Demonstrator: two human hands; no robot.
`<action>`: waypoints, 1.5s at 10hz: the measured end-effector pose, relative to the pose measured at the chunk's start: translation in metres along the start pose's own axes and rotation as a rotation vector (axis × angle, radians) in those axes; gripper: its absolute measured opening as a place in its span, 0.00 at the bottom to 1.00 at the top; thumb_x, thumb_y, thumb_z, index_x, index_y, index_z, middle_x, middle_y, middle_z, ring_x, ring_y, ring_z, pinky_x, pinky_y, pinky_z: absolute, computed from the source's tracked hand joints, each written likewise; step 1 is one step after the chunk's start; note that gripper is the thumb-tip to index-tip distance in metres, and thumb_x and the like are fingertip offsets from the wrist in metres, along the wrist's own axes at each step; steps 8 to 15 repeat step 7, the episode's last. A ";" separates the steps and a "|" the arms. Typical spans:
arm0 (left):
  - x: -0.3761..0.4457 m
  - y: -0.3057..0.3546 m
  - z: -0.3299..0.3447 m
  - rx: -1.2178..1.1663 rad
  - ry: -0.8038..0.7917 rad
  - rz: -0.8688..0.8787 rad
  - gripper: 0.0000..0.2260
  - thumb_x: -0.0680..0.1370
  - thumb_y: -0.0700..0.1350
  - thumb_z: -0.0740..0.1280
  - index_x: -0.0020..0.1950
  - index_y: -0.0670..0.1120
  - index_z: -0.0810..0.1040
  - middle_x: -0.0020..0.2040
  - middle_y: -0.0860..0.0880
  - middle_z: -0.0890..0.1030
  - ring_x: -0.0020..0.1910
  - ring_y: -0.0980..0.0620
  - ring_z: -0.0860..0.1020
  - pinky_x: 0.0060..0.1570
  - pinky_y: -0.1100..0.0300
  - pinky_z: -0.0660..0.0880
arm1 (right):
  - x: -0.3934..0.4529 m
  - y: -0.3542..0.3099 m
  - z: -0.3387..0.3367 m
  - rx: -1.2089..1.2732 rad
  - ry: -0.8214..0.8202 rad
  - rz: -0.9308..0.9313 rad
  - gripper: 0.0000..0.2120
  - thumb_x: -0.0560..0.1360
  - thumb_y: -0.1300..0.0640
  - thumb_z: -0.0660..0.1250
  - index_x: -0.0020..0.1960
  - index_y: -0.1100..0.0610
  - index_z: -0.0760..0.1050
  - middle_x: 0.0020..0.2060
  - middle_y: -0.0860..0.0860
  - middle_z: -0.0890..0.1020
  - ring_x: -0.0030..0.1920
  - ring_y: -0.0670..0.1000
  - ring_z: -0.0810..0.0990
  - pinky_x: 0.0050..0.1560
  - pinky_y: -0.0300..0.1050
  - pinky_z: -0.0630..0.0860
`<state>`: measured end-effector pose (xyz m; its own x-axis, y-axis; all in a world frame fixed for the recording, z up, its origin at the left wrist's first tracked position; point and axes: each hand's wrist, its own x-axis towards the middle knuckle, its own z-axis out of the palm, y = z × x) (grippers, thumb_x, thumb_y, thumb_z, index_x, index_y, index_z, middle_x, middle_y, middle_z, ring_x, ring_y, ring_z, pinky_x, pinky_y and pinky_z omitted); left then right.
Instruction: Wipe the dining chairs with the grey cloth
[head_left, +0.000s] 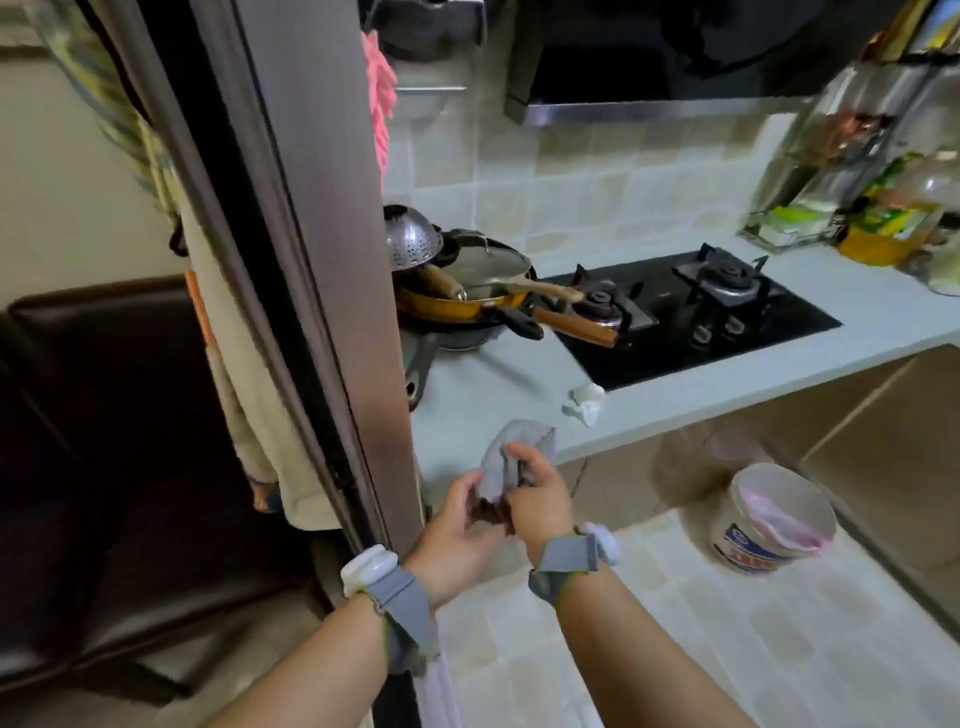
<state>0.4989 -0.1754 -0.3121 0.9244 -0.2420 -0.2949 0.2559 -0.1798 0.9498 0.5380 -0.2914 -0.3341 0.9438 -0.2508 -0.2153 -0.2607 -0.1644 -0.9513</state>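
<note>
The grey cloth is bunched up in front of me, just off the counter's near corner. Both hands grip it: my left hand holds its lower left part, my right hand clasps it from the right, fingers curled into the folds. A dark reddish patch shows at the cloth's bottom between the hands. A dark brown padded dining chair stands at the left, beyond the door frame, partly hidden by it.
A brown door frame rises just left of my hands, with towels hanging on it. The pale counter carries stacked pans, a black gas hob and a crumpled tissue. A white bucket stands on the tiled floor at the right.
</note>
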 end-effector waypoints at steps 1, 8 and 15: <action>0.027 0.000 0.007 0.187 0.025 -0.100 0.33 0.75 0.46 0.69 0.75 0.52 0.56 0.67 0.56 0.64 0.67 0.58 0.65 0.63 0.61 0.65 | 0.055 -0.004 0.004 -0.176 -0.077 -0.092 0.25 0.71 0.77 0.55 0.58 0.59 0.80 0.56 0.58 0.80 0.56 0.56 0.78 0.57 0.50 0.76; 0.092 -0.042 0.027 0.323 0.203 -0.365 0.18 0.75 0.48 0.68 0.64 0.53 0.73 0.60 0.49 0.75 0.61 0.54 0.73 0.60 0.55 0.74 | 0.167 0.060 0.001 -1.079 -0.608 -0.170 0.40 0.75 0.57 0.59 0.78 0.44 0.39 0.76 0.53 0.33 0.76 0.58 0.32 0.74 0.62 0.38; 0.092 -0.042 0.027 0.323 0.203 -0.365 0.18 0.75 0.48 0.68 0.64 0.53 0.73 0.60 0.49 0.75 0.61 0.54 0.73 0.60 0.55 0.74 | 0.167 0.060 0.001 -1.079 -0.608 -0.170 0.40 0.75 0.57 0.59 0.78 0.44 0.39 0.76 0.53 0.33 0.76 0.58 0.32 0.74 0.62 0.38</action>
